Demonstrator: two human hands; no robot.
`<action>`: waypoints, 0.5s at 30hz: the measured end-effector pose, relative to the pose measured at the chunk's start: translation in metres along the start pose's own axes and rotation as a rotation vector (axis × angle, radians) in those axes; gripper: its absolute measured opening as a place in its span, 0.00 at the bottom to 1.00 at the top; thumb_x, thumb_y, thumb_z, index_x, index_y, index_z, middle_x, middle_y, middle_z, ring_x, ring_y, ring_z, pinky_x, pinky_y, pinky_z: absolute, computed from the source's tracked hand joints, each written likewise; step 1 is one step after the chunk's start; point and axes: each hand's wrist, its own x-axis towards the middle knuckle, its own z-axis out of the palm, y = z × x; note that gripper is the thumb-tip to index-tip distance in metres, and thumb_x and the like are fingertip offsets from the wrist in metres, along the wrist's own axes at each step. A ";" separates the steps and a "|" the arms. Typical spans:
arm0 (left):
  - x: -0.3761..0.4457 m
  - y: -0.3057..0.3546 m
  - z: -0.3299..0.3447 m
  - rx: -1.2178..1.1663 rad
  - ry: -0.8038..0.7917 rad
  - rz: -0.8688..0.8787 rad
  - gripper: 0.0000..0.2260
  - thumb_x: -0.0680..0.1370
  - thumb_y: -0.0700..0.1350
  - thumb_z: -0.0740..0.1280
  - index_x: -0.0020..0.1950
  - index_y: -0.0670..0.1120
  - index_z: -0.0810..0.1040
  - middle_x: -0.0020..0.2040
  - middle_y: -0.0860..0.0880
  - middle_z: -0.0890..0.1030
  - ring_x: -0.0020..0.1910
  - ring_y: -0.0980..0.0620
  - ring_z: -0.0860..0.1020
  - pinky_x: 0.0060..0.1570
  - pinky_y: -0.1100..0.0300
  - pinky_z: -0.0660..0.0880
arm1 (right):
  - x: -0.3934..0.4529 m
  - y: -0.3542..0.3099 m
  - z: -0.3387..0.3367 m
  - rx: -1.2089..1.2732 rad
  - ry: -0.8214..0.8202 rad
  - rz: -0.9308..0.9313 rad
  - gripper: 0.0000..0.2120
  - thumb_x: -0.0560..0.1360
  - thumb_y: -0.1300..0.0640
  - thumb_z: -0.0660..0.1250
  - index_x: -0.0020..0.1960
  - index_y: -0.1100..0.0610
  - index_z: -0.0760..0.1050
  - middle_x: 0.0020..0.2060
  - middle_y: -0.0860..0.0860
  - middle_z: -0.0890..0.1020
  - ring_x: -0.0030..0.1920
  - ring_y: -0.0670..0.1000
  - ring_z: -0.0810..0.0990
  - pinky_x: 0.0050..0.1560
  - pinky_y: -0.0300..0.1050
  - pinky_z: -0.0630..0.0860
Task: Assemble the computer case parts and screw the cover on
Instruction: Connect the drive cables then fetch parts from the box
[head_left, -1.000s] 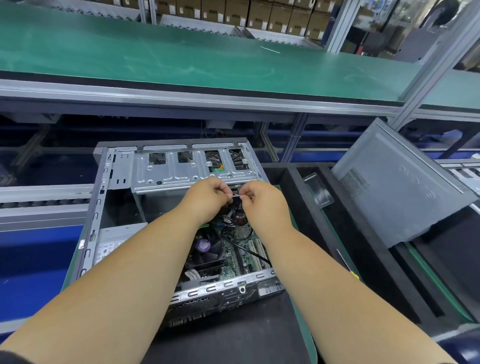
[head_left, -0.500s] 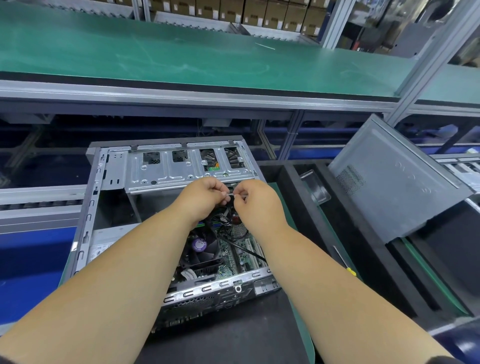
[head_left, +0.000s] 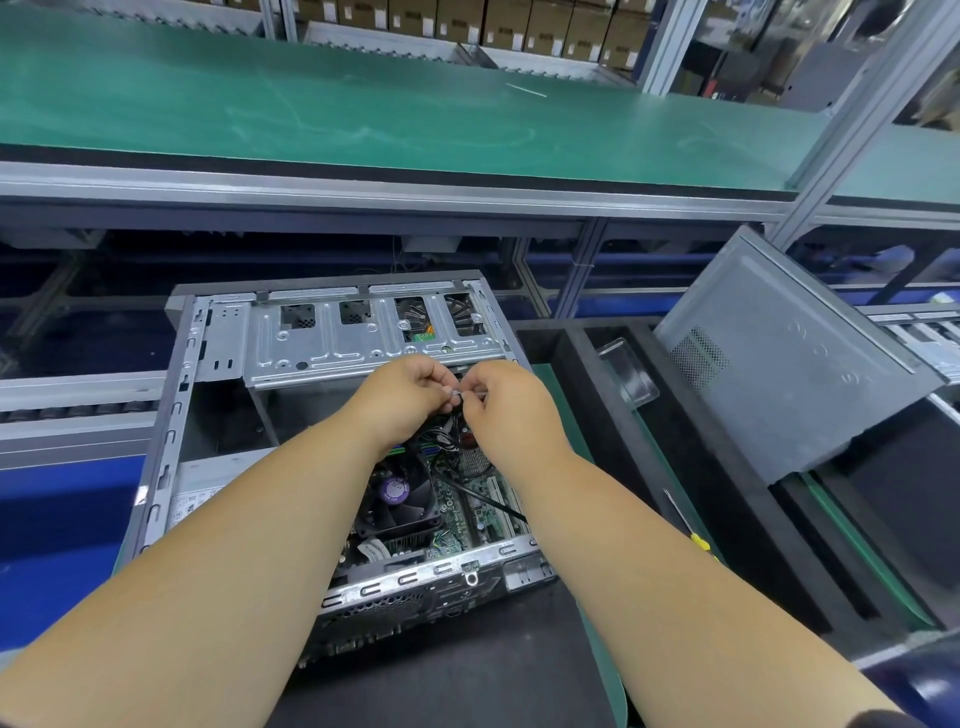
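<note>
The open computer case (head_left: 332, 426) lies on its side on the black mat (head_left: 457, 670), its inside facing up, with the silver drive cage (head_left: 363, 338) across its far end. Both hands meet over the middle of the case, just in front of the cage: the left hand (head_left: 402, 397) and right hand (head_left: 506, 408) have fingers curled and fingertips almost touching, pinching a small pale piece (head_left: 457, 393) between them. What that piece is cannot be made out; it is tiny and mostly covered by the fingers, though dark cables (head_left: 447, 434) hang just below the hands. The forearms hide much of the motherboard; the fan (head_left: 397, 499) with its purple label shows between them. The grey cover (head_left: 784, 358) leans tilted in the black tray (head_left: 727, 519) to the right, well apart from the case, its lower edge hidden. A screwdriver (head_left: 685, 525) lies near the right forearm, its yellow handle partly cut off by the arm
</note>
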 end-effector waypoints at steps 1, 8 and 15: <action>0.001 -0.001 0.000 -0.007 -0.005 0.002 0.09 0.78 0.30 0.63 0.44 0.42 0.79 0.39 0.45 0.83 0.39 0.51 0.79 0.52 0.56 0.76 | 0.000 0.000 0.000 0.001 0.005 0.005 0.06 0.76 0.61 0.66 0.49 0.57 0.82 0.47 0.52 0.82 0.47 0.53 0.78 0.47 0.51 0.77; 0.001 -0.004 -0.003 -0.080 -0.053 0.006 0.08 0.77 0.32 0.65 0.43 0.43 0.80 0.35 0.50 0.83 0.37 0.55 0.80 0.47 0.60 0.77 | -0.001 -0.003 -0.001 0.074 -0.026 0.005 0.05 0.77 0.62 0.63 0.52 0.57 0.75 0.48 0.51 0.78 0.48 0.54 0.77 0.47 0.52 0.77; -0.002 0.001 -0.004 -0.122 0.003 -0.015 0.08 0.75 0.31 0.69 0.48 0.42 0.76 0.36 0.45 0.84 0.36 0.50 0.82 0.50 0.54 0.78 | -0.003 -0.003 -0.001 0.096 -0.078 -0.045 0.06 0.76 0.64 0.65 0.51 0.57 0.77 0.49 0.51 0.77 0.45 0.53 0.79 0.49 0.55 0.78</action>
